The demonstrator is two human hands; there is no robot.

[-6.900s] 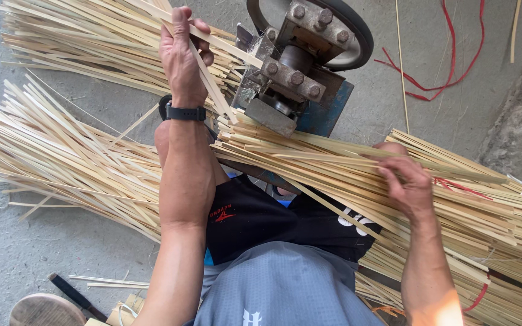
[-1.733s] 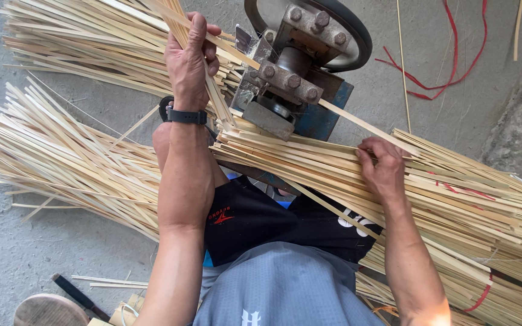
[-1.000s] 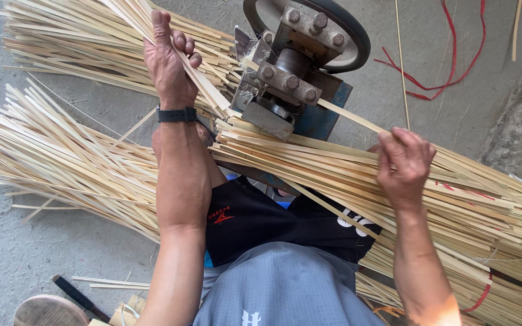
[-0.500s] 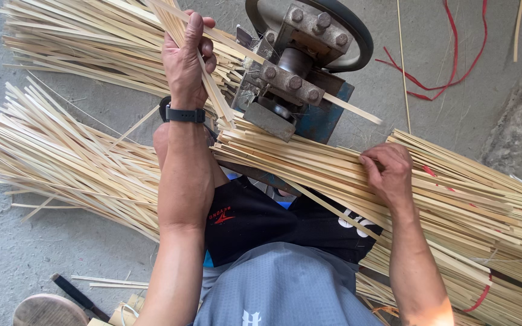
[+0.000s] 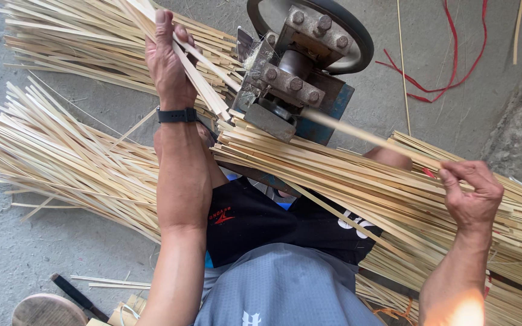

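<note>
Bamboo wkshop (strips (image 5: 80, 163), splitter (image 5: 291, 78))

Blurred by motion: the pale bamboo strip (image 5: 364, 131) leaving the grey bolted metal machine (image 5: 291, 78). Hidden behind that machine's plates: the point where the strip enters. Cut off at the frame's right edge, beyond the machine: the long bundle of pale bamboo strips (image 5: 394, 199). Cut off below: the round wooden stool (image 5: 46, 311).

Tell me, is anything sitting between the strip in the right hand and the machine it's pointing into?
Nothing visible does. The right hand pinches the bamboo strip, which runs clear above the bundle of strips straight to the metal machine. The left hand holds other strips on the machine's far side, off that line.
</note>
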